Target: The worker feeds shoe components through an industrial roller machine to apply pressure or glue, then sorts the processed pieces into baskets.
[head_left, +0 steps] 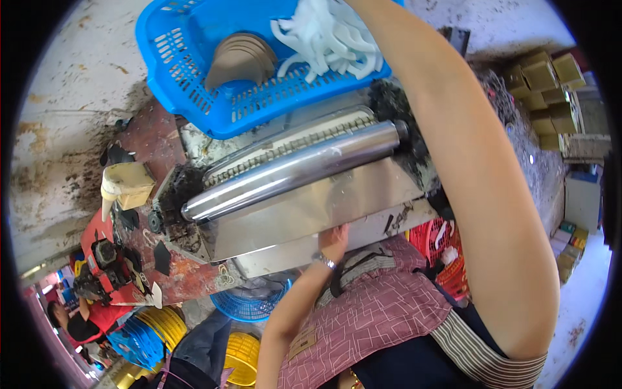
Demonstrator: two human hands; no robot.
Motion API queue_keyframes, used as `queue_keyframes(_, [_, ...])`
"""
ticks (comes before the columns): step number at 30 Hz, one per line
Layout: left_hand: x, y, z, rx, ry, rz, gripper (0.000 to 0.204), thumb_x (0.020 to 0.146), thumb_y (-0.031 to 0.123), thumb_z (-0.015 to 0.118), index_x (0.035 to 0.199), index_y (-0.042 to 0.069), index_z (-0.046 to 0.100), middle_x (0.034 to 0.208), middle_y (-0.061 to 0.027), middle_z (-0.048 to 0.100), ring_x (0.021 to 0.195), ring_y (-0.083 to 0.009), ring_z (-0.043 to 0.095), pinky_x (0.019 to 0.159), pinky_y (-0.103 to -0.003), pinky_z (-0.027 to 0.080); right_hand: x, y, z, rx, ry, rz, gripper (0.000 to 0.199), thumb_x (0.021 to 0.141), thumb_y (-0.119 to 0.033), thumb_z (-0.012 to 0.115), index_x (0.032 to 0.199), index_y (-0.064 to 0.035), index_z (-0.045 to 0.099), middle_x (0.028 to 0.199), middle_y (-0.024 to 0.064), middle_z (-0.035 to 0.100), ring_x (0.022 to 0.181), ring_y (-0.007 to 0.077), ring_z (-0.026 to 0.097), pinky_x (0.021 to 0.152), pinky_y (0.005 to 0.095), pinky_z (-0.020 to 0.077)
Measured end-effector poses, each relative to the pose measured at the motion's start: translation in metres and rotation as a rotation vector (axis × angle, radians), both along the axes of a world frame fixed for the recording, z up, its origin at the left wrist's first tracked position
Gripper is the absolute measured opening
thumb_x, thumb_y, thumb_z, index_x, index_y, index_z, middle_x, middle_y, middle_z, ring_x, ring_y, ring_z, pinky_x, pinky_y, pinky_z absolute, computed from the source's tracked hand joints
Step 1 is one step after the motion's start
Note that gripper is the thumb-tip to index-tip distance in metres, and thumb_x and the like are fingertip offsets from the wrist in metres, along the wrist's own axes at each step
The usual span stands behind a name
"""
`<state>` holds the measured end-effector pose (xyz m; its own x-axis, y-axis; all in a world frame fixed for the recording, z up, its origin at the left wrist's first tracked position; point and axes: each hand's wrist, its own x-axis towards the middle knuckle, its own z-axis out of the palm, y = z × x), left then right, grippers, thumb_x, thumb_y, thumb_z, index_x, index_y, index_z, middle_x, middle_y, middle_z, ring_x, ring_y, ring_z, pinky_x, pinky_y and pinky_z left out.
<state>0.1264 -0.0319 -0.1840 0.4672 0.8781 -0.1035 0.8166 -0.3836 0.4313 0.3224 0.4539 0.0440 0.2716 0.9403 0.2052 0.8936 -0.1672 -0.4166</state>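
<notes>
Now feeding: my right hand (pixel 324 13), grip hidden, reaches into the white strips (pixel 330 35) in the blue basket (pixel 188 71) above the roller (pixel 291 170); my left hand (pixel 334 241), fingers curled, steadies the steel chute (pixel 311 211); next, lower strips onto the roller.

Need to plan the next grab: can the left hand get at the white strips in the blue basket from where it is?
Probably not easily. The left hand rests low on the steel chute's edge, and the roller lies between it and the white strips in the blue basket. The right arm already reaches there.
</notes>
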Motion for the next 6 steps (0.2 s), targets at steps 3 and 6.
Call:
queue_keyframes(3, [-0.002,0.004,-0.002,-0.101,0.152,-0.081,0.035,0.080,0.018,0.048,0.112,0.004,0.044,0.109,-0.0182,0.047,0.098,-0.0344,0.049,0.082,-0.044,0.041,0.000,0.004,0.026,0.188,-0.150,0.223,0.065,0.071,-0.033,0.058,0.120,0.0047,0.039,0.125,0.0245,0.038,0.119,0.0332,0.035,0.099,0.0353,0.0293])
queue_keyframes(6, [-0.008,0.007,-0.010,0.124,0.221,-0.201,0.034,0.081,0.014,0.044,0.113,0.004,0.043,0.109,-0.0140,0.047,0.096,-0.0322,0.049,0.077,-0.043,0.044,0.020,-0.015,0.062,0.219,-0.233,0.439,0.049,0.071,-0.034,0.057,0.109,-0.0034,0.053,0.116,0.0205,0.049,0.110,0.0329,0.045,0.092,0.0385,0.0359])
